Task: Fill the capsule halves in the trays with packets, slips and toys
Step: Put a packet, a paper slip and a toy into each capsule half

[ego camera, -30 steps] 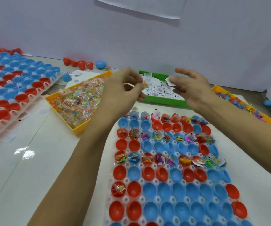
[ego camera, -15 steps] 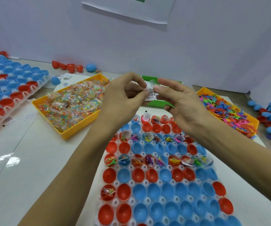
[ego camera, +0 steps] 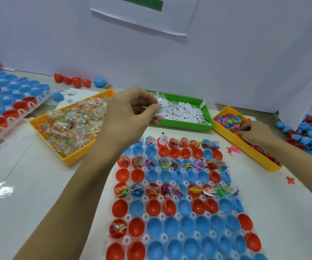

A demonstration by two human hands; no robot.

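Two busy hands: left hand [ego camera: 130, 111] pinching slips [ego camera: 159, 106], right hand [ego camera: 255, 133] curled into toys [ego camera: 232, 121], hold unclear; risk of snagged extras spilling beside tray [ego camera: 147, 216].

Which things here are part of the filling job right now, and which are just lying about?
In the job: capsule tray; packet tray; green slip tray; toy tray; left hand pinching slips; right hand in the toys.

Lying about: loose capsule halves by the wall; stray toys; second tray far left.
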